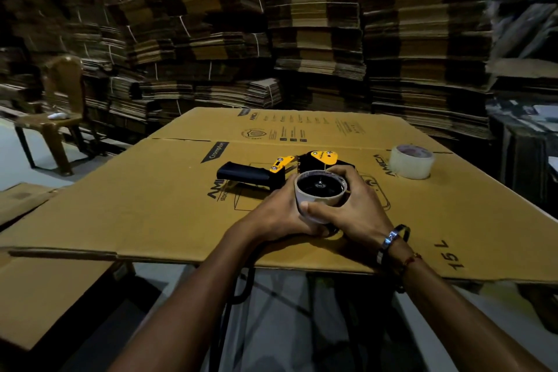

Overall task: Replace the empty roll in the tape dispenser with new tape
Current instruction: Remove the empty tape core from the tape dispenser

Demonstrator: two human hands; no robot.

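Both hands, the left hand [279, 214] and right hand [351, 211], grip the empty roll [320, 195] on the tape dispenser [271, 174]. The new tape [411, 161] stands well to the dispenser's right on the cardboard surface [169, 199].

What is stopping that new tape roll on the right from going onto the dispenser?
The empty roll is in the way: it sits on the tape dispenser hub, gripped by the left hand and right hand. The new tape stands apart on the cardboard sheet.

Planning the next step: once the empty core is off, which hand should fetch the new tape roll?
Right. The new tape roll stands to the right of the tape dispenser, nearer the right hand; the left hand can steady it.
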